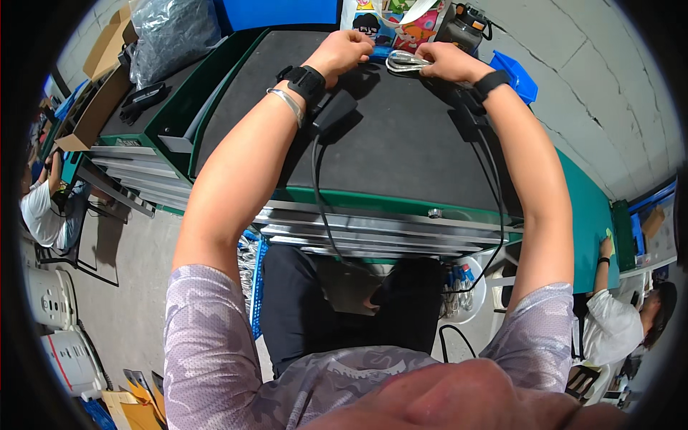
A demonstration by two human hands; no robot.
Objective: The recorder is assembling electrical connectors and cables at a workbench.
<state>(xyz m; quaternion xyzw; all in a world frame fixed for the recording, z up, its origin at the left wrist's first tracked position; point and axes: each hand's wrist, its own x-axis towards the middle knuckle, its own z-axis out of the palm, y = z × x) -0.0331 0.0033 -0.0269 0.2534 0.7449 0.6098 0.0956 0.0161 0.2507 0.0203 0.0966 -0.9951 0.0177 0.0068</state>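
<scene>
1. At the far edge of the black work mat [401, 143], I find both hands raised side by side. The left hand [349, 51] is curled shut into a loose fist, knuckles up; I cannot tell what, if anything, it pinches.
2. The right hand [446, 62] is closed on a small coil of pale cable [405, 62], which lies on the mat between the two hands, touching the right fingers and just beside the left.
3. I judge the coil is pressed flat against the mat so its loops stay gathered.
4. Both wrists carry black bands; dark leads hang from them toward the lap.
5. Beyond the hands stands a colourful printed bag [390, 21]; a blue bin [517, 77] sits to the right.
6. Outward, a cardboard box [97, 107] lies left; other seated people work at both edges.
</scene>
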